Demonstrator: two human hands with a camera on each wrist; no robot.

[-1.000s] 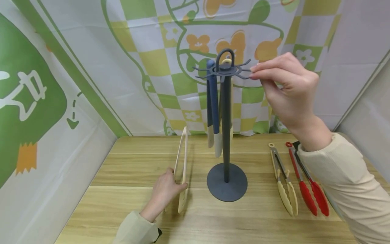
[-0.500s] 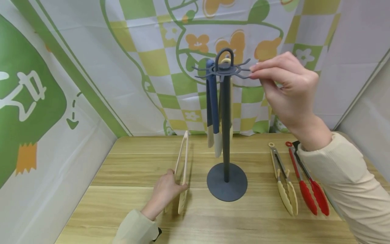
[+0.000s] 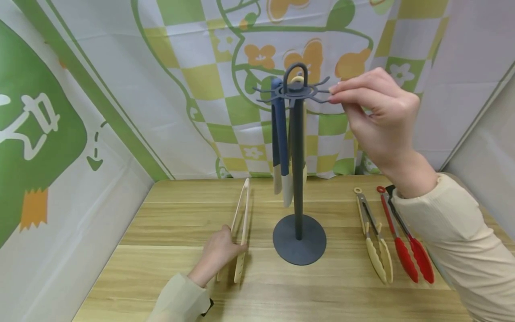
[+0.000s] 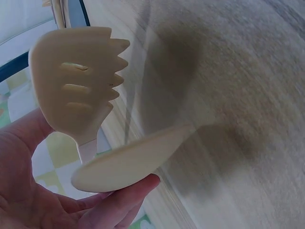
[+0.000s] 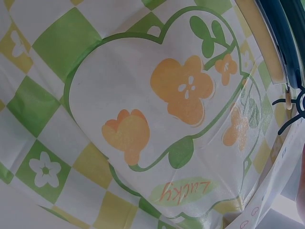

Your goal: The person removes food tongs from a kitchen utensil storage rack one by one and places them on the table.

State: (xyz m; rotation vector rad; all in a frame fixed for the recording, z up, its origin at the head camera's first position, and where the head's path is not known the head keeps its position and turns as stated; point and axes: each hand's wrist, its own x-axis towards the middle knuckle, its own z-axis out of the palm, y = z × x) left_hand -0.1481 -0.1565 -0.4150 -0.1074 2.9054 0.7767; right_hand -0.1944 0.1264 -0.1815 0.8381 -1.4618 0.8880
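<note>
Left of the dark grey utensil stand (image 3: pixel 298 179), at the wood-grain table (image 3: pixel 169 223): cream salad tongs (image 3: pixel 239 268), which the left hand (image 3: pixel 220 243) grips with thumb and fingers about the arms, seemingly to control their spread; the right hand (image 3: pixel 382 116), well apart, pinches the stand's hooked top, presumably to steady it; tongs pale, splayed, one head slotted and toothed, the other smooth outside.

On the wooden surface (image 3: pixel 322 299), a dark grey stand (image 3: pixel 298 179) rises upright. The right hand (image 3: pixel 380 109) pinches a hook (image 3: pixel 323 91) at its top. Blue tongs (image 3: pixel 283 138) hang from it; the yellowish piece (image 3: pixel 305 173) mostly hidden behind the pole is probably another pair. The left hand (image 3: pixel 220 248) grips cream tongs (image 3: pixel 244 228). Yellow tongs (image 3: pixel 374 256) and red tongs (image 3: pixel 405 259) lie to the right.
</note>
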